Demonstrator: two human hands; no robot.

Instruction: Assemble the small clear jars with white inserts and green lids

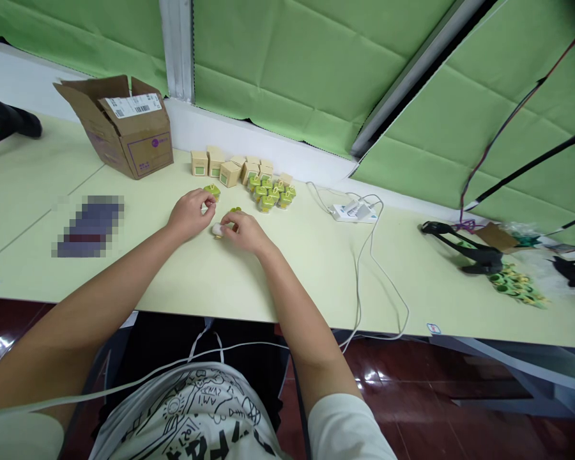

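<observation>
My right hand [244,231] has its fingers closed on a small white rounded object [216,229] with a yellowish bit beneath it, low over the table. Its exact kind is too small to tell. To its left, my left hand [190,214] is curled, thumb and fingertips pinched together; whatever may be between them is hidden. Just behind the left fingers sits a small green-topped clear package [213,190]. A bit of green [236,209] shows behind the right fingers. Farther back, several similar green-topped packages [267,200] stand in a cluster.
Small tan boxes [230,172] line the wall behind the packages. An open cardboard carton [138,147] stands at back left, above a blurred-out dark patch [91,225]. On the right are a white power strip [354,212], loose cables, a black stand [479,255] and green-yellow pieces [515,284].
</observation>
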